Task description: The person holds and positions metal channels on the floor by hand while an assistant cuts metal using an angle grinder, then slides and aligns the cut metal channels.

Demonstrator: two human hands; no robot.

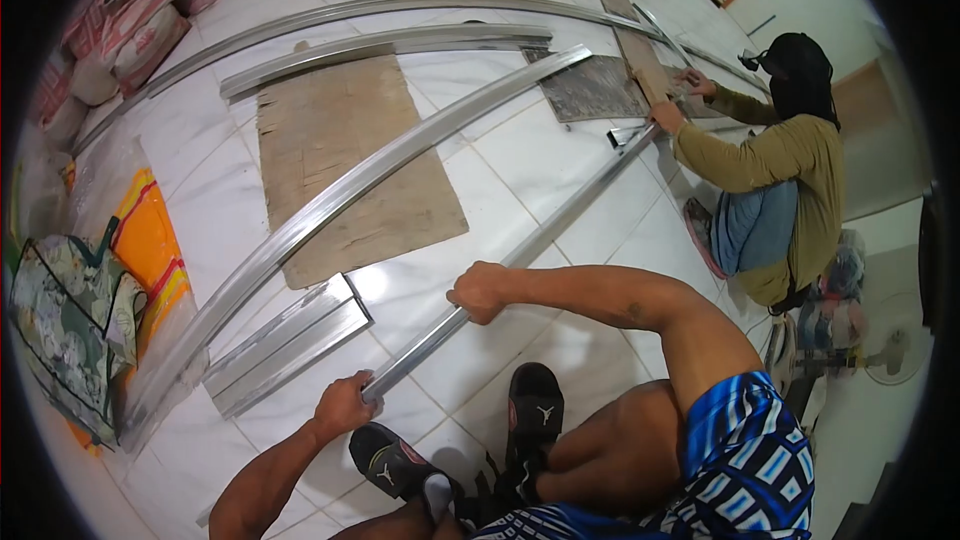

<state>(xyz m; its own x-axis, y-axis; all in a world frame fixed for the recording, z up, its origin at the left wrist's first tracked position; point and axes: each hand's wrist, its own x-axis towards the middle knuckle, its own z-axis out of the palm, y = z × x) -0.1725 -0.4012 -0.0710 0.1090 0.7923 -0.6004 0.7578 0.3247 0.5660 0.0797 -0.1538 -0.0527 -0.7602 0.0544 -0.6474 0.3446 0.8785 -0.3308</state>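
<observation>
A long silver metal bar (pixel 568 218) runs slantwise from my feet up toward a co-worker at the right. Wrapped round its near end is my left hand (pixel 345 402), fingers closed. Further along the same bar my right hand (pixel 482 292) grips it in a closed fist. At the bar's far end a co-worker's hand (pixel 667 117) is close to a wooden plank (pixel 632 45); exactly what that hand grips is too small to tell. Short flat metal profiles (pixel 290 345) lie on the floor left of my hands.
Longer metal profiles (pixel 350 175) lie across the tiles and a brown board (pixel 340 140). A dark grey sheet (pixel 590 88) sits under the plank. Sacks (pixel 140 30) are piled at the back left, an orange bag (pixel 150 230) below them. The co-worker (pixel 770 160) crouches at right.
</observation>
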